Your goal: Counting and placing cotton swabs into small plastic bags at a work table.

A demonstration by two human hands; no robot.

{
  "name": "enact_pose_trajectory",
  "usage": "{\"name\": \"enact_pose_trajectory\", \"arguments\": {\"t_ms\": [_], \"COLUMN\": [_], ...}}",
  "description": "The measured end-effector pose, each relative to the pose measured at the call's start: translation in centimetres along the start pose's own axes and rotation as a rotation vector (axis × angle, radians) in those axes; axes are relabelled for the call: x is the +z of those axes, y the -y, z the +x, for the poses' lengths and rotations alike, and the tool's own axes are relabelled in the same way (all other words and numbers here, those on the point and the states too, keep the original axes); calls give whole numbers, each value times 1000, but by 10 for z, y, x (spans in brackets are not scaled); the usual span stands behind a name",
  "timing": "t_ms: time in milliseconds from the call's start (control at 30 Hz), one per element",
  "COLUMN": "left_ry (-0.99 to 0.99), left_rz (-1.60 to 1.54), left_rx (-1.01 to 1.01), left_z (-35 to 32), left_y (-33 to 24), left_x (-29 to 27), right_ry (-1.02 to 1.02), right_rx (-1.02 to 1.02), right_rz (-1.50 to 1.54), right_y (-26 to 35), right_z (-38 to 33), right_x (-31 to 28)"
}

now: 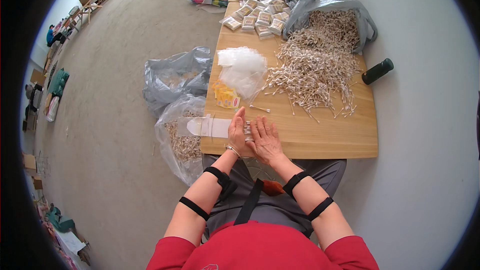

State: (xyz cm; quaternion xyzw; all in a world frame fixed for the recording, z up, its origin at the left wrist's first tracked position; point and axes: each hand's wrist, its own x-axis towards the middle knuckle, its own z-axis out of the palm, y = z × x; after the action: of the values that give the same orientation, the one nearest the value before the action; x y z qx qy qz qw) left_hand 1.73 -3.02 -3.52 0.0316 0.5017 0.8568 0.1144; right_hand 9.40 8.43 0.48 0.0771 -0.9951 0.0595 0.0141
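Observation:
A small row of cotton swabs (248, 131) lies on the table between my two hands. My left hand (237, 131) stands on its edge at their left side, its fingers stretched out. From the right, my right hand (266, 141) lies flat with fingers spread, its fingertips touching the swabs. Left of my left hand, a flat white strip with a rounded clear end (204, 127) reaches over the table's left edge. One loose swab (260, 108) lies just beyond my hands. A big heap of swabs (315, 65) spills out of a grey plastic bag (367, 20).
Clear plastic bags (245, 72) and yellow printed cards (225, 95) lie on the wooden table (325, 140). Filled swab packets (257, 15) are piled farther back. A dark green bottle (378, 71) is at the right edge. Left of the table, a clear bag (187, 165) holds more swabs.

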Motion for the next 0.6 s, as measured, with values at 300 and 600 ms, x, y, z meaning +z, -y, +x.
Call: {"name": "enact_pose_trajectory", "arguments": {"t_ms": [300,600], "left_ry": [25,26], "left_rz": [89,123], "left_rx": [38,52], "left_z": [-5,-11], "left_y": [-13,-11], "left_x": [9,8], "right_ry": [-254,-466], "right_rx": [123,355], "right_rz": [446,1041], "right_y": [-14,1], "right_z": [11,18], "right_x": [1,3]}}
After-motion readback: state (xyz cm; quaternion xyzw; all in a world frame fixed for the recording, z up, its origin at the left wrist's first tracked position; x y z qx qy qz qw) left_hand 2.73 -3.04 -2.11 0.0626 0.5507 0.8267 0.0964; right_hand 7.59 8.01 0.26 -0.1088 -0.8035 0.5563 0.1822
